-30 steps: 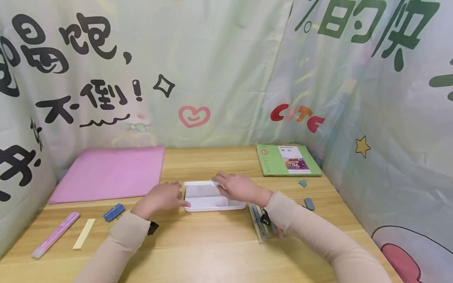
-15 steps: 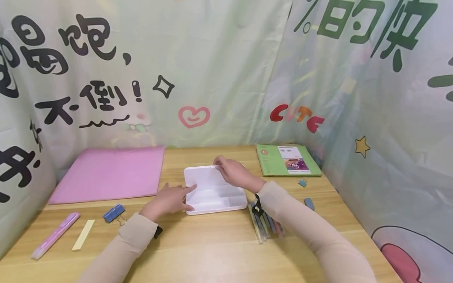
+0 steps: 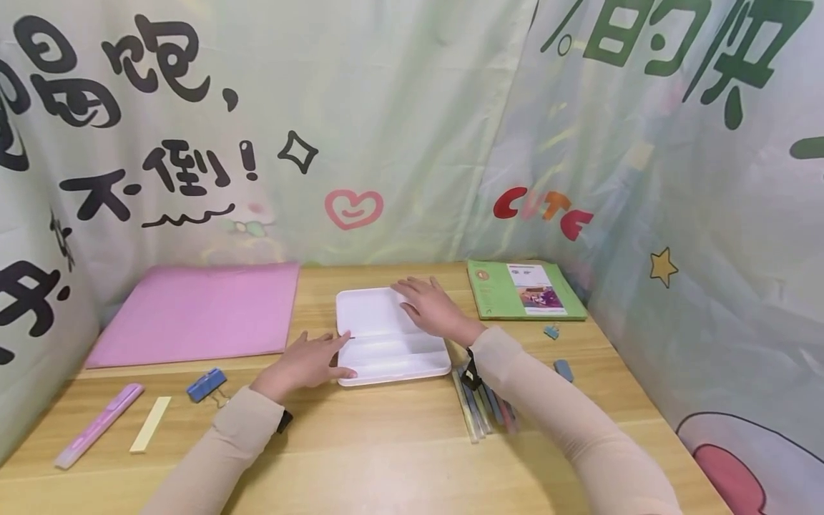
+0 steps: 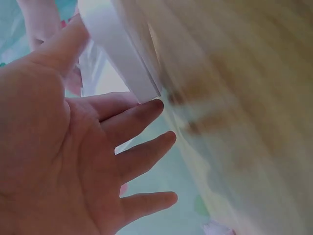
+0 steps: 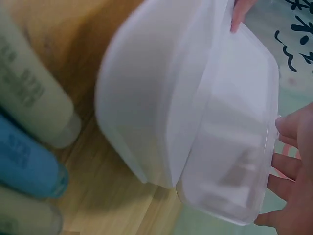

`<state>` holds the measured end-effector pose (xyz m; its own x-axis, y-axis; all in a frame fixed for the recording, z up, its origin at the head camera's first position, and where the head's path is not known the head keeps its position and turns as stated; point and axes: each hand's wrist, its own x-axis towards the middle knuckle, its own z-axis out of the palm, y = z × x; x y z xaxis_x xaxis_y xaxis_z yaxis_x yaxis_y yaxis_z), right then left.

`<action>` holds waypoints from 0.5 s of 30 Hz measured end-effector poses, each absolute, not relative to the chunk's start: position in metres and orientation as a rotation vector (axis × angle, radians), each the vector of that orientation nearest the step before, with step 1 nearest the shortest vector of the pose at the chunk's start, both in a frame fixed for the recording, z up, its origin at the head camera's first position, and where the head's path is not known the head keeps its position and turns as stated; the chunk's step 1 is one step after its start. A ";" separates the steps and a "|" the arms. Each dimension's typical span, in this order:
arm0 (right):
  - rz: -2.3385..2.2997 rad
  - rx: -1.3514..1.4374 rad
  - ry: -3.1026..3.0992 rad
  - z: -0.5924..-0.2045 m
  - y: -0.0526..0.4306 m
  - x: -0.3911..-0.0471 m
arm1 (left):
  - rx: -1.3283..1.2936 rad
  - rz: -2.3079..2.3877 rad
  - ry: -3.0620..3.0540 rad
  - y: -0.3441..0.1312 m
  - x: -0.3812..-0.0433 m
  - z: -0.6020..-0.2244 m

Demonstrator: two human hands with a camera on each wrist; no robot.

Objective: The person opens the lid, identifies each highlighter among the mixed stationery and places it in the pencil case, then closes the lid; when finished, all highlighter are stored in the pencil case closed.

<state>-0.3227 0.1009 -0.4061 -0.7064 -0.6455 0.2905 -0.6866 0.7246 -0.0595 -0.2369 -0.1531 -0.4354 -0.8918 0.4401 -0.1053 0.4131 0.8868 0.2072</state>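
A white plastic pencil case (image 3: 393, 365) lies with its lid (image 3: 363, 311) folded back, mid-table. My left hand (image 3: 305, 368) rests at its left end, thumb on the near left corner and index finger by the hinge. Spread, fairly straight fingers (image 4: 146, 161) show in the left wrist view. My right hand (image 3: 434, 307) touches the lid's far right edge with extended fingers; the right wrist view shows these fingertips (image 5: 281, 186) along the lid's rim. Several markers (image 3: 483, 411) lie beside the case, partly hidden under my right wrist.
Leftward lie a pink sheet or folder (image 3: 199, 315), a blue binder clip (image 3: 207, 385), a pink pen-shaped cutter or case (image 3: 99, 425) and a pale yellow strip (image 3: 151, 425). Rightward are a green book (image 3: 496, 290), a small teal clip (image 3: 551, 332) and a blue-grey eraser-like block (image 3: 563, 370).
The lid has swung up and back, away from me, with my right hand at its edge. My right fingers have straightened. My left hand has shifted slightly right along the case's end.
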 end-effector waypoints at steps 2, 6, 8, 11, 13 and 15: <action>0.221 1.057 -2.702 -0.405 0.105 -0.319 | 0.673 0.262 2.906 -0.153 -0.237 -0.435; 0.205 1.021 -2.684 -0.401 0.117 -0.308 | 0.671 0.233 2.900 -0.151 -0.235 -0.436; 0.220 0.973 -2.657 -0.397 0.124 -0.299 | 0.666 0.233 2.904 -0.151 -0.234 -0.435; 0.203 0.879 -2.634 -0.391 0.135 -0.283 | 0.661 0.223 2.923 -0.150 -0.232 -0.435; 0.196 0.818 -2.653 -0.387 0.141 -0.273 | 0.657 0.222 2.932 -0.149 -0.232 -0.434; 0.152 0.763 -2.707 -0.385 0.148 -0.265 | 0.652 0.211 2.939 -0.149 -0.232 -0.434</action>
<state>-0.2653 0.1485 -0.3846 -0.8047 -0.4898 0.3354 -0.5242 0.8515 -0.0142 -0.2322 -0.1488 -0.4342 -0.8995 0.4275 -0.0899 0.4103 0.8975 0.1620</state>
